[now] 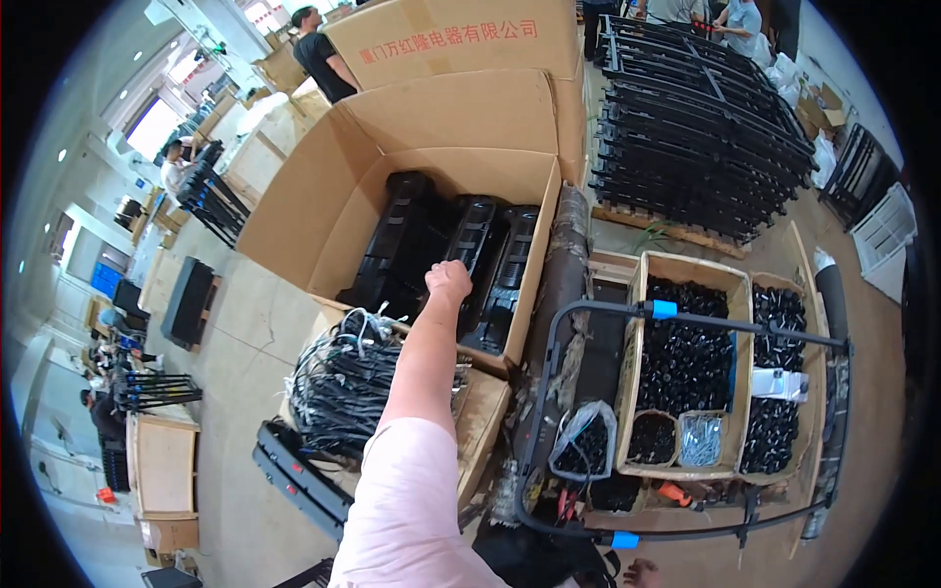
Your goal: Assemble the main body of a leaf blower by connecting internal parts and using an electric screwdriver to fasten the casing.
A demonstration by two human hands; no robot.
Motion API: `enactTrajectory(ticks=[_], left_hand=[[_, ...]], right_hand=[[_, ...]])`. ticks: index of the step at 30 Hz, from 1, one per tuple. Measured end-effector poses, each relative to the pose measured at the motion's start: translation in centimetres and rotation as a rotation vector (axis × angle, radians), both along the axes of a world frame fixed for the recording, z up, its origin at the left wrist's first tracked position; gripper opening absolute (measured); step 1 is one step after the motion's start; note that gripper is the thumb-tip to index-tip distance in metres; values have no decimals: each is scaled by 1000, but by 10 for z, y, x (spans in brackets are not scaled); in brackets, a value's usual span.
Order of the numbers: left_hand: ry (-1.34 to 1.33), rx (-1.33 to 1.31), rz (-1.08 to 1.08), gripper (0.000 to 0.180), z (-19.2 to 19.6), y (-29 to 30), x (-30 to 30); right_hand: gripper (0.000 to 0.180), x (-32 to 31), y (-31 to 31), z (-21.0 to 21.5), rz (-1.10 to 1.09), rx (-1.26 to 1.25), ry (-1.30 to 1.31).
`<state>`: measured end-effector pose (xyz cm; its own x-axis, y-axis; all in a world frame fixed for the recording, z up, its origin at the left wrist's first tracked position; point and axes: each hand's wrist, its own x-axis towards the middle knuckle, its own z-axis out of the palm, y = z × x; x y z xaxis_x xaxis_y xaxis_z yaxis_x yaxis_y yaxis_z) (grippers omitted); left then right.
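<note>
Left hand [449, 281] curled at the middle black moulded part [477, 230] in the open carton [304, 220], can't tell if gripping, ditto right hand [642, 573]; part looks stiff, slick, probably lightish, best held by both long edges.

Glossy moulded plastic parts [516, 263], matt cardboard box [333, 220], smooth satin metal frame [725, 324], cloth sleeve [412, 490]

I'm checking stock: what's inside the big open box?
Inside the box, long black parts sit side by side. The left hand partly covers them; anything underneath is hidden.
</note>
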<state>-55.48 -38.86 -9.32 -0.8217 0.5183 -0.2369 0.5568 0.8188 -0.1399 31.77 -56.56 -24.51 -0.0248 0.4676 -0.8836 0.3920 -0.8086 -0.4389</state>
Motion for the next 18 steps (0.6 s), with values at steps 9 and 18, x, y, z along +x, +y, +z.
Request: enactTrajectory(ticks=[9,18], left_hand=[[-105,-186,73,33,-81,41,-43],[144,196,-20,27,-36,46,-33]], right_hand=[[30,-3,-38,33,-18,-2,-84],[29,-7,9,79,524,183,-99]])
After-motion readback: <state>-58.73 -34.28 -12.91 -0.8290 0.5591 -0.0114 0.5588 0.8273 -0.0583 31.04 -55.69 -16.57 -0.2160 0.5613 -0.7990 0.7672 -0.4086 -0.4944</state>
